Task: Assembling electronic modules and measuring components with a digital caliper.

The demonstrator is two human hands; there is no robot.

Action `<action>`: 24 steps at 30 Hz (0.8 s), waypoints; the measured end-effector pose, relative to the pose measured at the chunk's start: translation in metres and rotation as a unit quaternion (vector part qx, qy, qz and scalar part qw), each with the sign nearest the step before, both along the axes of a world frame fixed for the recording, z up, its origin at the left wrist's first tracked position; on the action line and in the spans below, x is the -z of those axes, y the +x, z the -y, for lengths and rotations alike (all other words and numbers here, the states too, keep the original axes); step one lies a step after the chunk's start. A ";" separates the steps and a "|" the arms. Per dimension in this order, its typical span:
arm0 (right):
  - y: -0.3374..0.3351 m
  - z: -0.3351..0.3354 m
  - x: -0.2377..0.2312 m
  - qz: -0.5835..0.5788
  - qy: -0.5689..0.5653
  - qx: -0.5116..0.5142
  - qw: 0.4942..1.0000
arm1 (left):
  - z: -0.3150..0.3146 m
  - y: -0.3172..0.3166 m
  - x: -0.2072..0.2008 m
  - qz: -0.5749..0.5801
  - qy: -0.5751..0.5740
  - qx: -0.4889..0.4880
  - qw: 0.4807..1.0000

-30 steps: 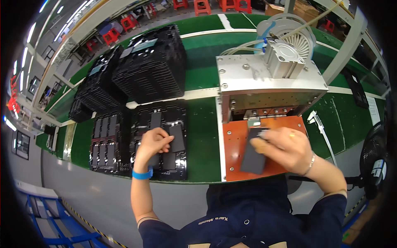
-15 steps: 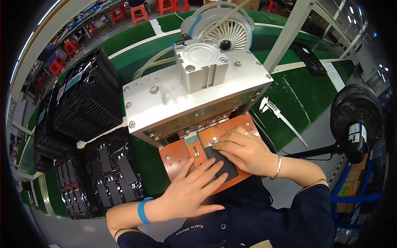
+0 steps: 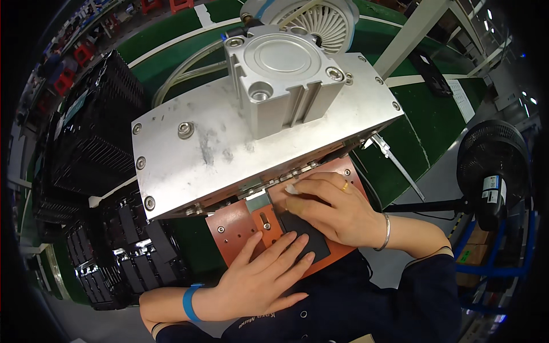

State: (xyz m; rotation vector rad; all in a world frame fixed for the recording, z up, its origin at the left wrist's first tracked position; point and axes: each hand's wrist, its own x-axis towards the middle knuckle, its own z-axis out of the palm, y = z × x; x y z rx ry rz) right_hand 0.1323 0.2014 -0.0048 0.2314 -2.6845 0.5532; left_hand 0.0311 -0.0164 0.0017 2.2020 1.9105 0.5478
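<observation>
A flat black rectangular piece (image 3: 307, 235) lies on the orange-brown plate (image 3: 234, 220) of a metal press (image 3: 189, 154). My left hand (image 3: 254, 283) is spread open, its fingertips resting on the piece's left side. At the far end of the piece my right hand (image 3: 337, 208) is closed, thumb and fingers pinched together. A small whitish bit (image 3: 290, 188) shows at its fingertips; what they grip is mostly hidden. Just left of the piece, a slotted orange block (image 3: 265, 220) with a screw is fixed to the plate.
The press's silver cylinder (image 3: 286, 74) rises in front of me. Black trays with dark flat pieces (image 3: 140, 268) lie on the left, beside stacked black trays (image 3: 97, 137). Calipers (image 3: 394, 160) lie on the right, near a black fan (image 3: 492, 166). A white fan (image 3: 326, 26) stands behind.
My view has shifted closer over the press, which looks larger. My left hand stays spread on the black piece. The right fingers remain pinched at its far end, slightly shifted.
</observation>
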 end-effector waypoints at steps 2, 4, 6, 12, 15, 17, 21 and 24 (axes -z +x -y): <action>0.001 -0.002 -0.002 0.012 0.006 -0.010 1.000 | -0.001 -0.001 0.000 -0.001 0.002 0.000 1.000; 0.000 -0.002 -0.003 0.025 0.003 -0.014 1.000 | -0.002 -0.002 0.001 -0.003 0.003 0.002 1.000; 0.000 -0.001 -0.005 0.032 -0.003 0.002 0.999 | -0.002 -0.002 0.001 -0.009 0.003 0.006 1.000; 0.035 -0.001 -0.021 0.033 -0.070 0.005 0.997 | 0.000 -0.005 -0.003 0.050 -0.022 -0.001 0.999; 0.052 0.004 -0.018 0.087 -0.069 -0.037 0.993 | 0.000 -0.007 -0.005 0.088 -0.018 -0.006 0.996; 0.048 0.006 -0.011 0.061 -0.055 -0.042 0.996 | -0.003 -0.013 -0.008 0.085 -0.024 -0.016 0.996; 0.029 -0.003 -0.008 0.036 -0.036 -0.041 0.998 | -0.011 -0.027 -0.004 0.049 -0.030 -0.039 0.998; 0.022 -0.006 -0.008 0.029 -0.033 -0.049 0.998 | -0.012 -0.029 -0.004 0.045 -0.032 -0.044 0.997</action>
